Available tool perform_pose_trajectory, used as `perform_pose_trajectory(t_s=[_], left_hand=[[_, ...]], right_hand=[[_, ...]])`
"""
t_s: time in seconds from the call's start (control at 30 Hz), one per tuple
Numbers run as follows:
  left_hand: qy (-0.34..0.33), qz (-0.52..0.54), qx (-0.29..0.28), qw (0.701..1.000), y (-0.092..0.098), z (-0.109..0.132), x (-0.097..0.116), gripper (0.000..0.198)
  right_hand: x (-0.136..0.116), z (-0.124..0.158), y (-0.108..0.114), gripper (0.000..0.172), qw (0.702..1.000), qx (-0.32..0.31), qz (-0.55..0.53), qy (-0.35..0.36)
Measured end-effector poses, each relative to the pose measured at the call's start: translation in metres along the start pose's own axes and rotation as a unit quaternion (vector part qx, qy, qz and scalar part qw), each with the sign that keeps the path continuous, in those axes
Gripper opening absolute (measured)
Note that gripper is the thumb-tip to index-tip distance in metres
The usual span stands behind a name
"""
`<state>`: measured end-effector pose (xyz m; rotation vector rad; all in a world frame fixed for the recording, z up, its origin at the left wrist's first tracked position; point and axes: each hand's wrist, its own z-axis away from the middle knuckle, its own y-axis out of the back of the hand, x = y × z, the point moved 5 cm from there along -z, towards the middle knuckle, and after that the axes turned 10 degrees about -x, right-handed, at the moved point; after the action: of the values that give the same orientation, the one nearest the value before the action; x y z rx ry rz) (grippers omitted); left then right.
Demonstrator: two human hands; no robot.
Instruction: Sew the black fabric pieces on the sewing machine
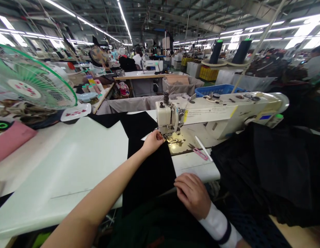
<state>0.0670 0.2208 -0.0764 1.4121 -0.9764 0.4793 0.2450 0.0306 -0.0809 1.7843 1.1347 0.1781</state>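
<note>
A strip of black fabric (149, 165) runs across the white table (72, 165) and under the needle of a cream sewing machine (214, 110). My left hand (152, 140) rests on the cloth just left of the presser foot, its fingers curled and pinching the fabric's edge. At the table's near edge my right hand (192, 194) lies on the cloth's right border, fingers bent and pressing it down; a white cuff covers the wrist.
Pink snips (200, 152) lie on the machine bed. A heap of black fabric (273, 172) fills the right. A green fan (33, 79) and a pink cloth (10, 137) stand at the left. A blue crate (217, 90) and other workstations with people lie behind.
</note>
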Motion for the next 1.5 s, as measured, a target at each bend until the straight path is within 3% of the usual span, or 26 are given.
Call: perform_pose_trajectory(t_s=[0.33,0.47,0.57,0.63,0.7,0.77,0.83,1.0,1.2,1.3,1.5], left_hand=[[0.02,-0.047,0.002,0.999,0.002,-0.006,0.0,0.02],[0.008,-0.115,0.025,0.993,0.005,0.002,0.015,0.013],[-0.009,-0.169,0.039,0.985,0.0,0.038,0.041,0.013],[-0.058,-0.193,-0.034,0.979,-0.015,0.075,0.058,0.005],[-0.145,-0.208,-0.142,0.957,-0.033,0.115,0.071,0.013],[-0.212,-0.226,-0.181,0.933,-0.04,0.144,0.074,0.021],[-0.255,-0.258,-0.176,0.915,-0.04,0.155,0.069,0.032],[-0.32,-0.339,-0.18,0.866,-0.034,0.131,0.051,0.035],[-0.334,-0.38,-0.165,0.847,-0.023,0.104,0.042,0.034],[-0.327,-0.386,-0.171,0.845,-0.018,0.091,0.036,0.035],[-0.298,-0.351,-0.175,0.87,-0.003,0.065,0.028,0.038]], right_hand=[[0.001,-0.002,0.0,0.024,1.0,0.015,-0.001,0.006],[0.001,0.004,-0.002,0.034,1.0,0.011,-0.005,0.018],[0.002,0.008,-0.002,0.041,1.0,0.004,-0.007,0.023],[0.003,0.009,-0.001,0.043,1.0,-0.001,-0.011,0.025],[0.004,0.006,-0.001,0.044,1.0,-0.004,-0.011,0.022],[0.007,0.001,0.0,0.043,1.0,-0.002,-0.011,0.01],[0.012,-0.007,0.0,0.042,1.0,-0.005,-0.012,-0.004],[0.026,-0.032,-0.003,0.036,0.999,-0.031,-0.006,-0.022],[0.044,-0.058,-0.008,0.027,0.997,-0.035,0.048,-0.043],[0.053,-0.071,-0.012,0.025,0.994,-0.05,0.075,-0.055],[0.068,-0.094,-0.02,0.021,0.991,-0.061,0.098,-0.07]])
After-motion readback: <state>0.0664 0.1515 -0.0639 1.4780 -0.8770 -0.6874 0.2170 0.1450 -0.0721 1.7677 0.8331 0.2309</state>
